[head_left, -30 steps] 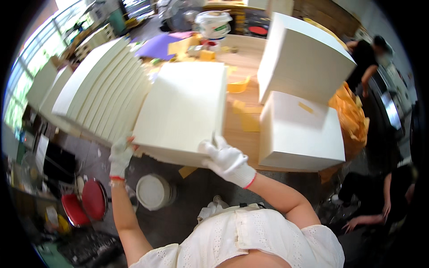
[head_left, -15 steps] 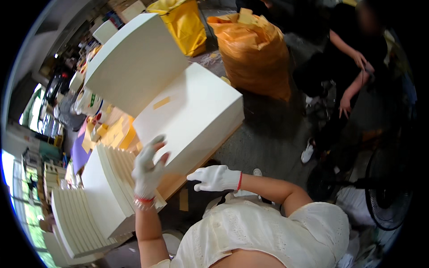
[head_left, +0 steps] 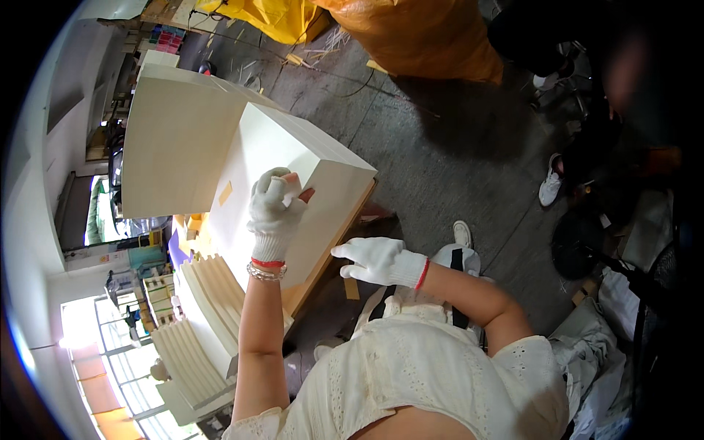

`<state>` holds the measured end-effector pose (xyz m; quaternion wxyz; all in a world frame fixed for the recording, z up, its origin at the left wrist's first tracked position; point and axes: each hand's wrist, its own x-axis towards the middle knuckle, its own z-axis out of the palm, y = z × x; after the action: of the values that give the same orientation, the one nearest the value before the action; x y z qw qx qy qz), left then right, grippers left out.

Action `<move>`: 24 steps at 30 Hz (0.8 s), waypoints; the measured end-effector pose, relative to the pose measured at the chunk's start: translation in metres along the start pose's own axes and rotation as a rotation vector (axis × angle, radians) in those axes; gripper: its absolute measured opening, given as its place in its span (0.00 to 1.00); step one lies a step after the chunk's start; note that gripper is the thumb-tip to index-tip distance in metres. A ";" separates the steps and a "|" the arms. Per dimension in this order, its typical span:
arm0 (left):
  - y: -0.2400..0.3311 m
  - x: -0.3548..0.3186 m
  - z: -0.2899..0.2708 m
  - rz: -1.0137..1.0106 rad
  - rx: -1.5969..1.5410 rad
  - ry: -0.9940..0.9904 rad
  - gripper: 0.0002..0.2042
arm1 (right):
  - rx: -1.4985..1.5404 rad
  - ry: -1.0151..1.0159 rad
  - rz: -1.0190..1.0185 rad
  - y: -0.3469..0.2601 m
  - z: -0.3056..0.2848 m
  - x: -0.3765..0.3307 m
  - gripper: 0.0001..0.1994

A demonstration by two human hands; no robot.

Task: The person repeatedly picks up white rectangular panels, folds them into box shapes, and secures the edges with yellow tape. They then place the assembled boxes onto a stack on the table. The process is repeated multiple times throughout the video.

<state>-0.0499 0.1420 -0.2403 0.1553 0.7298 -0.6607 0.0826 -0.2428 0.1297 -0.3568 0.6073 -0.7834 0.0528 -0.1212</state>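
Note:
My left hand (head_left: 277, 205) wears a white knit glove with bare thumb and finger tips. It is over the top of a white stack of boards (head_left: 246, 158), near its front corner; whether it touches cannot be made out. The fingers curl loosely, with the thumb apart and nothing seen between them. A tan strip (head_left: 225, 193) lies on the stack beside this hand. My right hand (head_left: 381, 262), gloved in white, is held in front of my body near the wooden table edge (head_left: 323, 260). Its fingers stretch leftward and it holds nothing.
A large pale panel (head_left: 172, 143) stands upright behind the stack. More pale curved boards (head_left: 213, 293) are piled at the left. A big orange sack (head_left: 425, 37) and a yellow bag (head_left: 275, 18) stand on the far floor. Another person's shoe (head_left: 550, 181) shows at the right.
The view has swung, so the stack and bags appear shifted. My left hand has moved farther over the stack, toward its front corner, with its fingers more curled. My right hand keeps its pose.

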 end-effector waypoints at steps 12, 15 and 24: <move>-0.003 0.007 -0.010 -0.228 -0.341 -0.082 0.14 | 0.022 -0.056 -0.034 0.019 -0.018 0.020 0.22; -0.003 0.008 -0.010 -0.241 -0.377 -0.093 0.15 | 0.029 -0.074 -0.052 0.019 -0.018 0.024 0.22; -0.001 0.008 -0.013 -0.231 -0.381 -0.082 0.15 | 0.003 -0.094 -0.069 0.025 -0.008 0.029 0.22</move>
<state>-0.0471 0.1387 -0.2252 0.2720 0.7606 -0.5823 -0.0917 -0.2152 0.1093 -0.3756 0.6055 -0.7888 -0.0030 -0.1055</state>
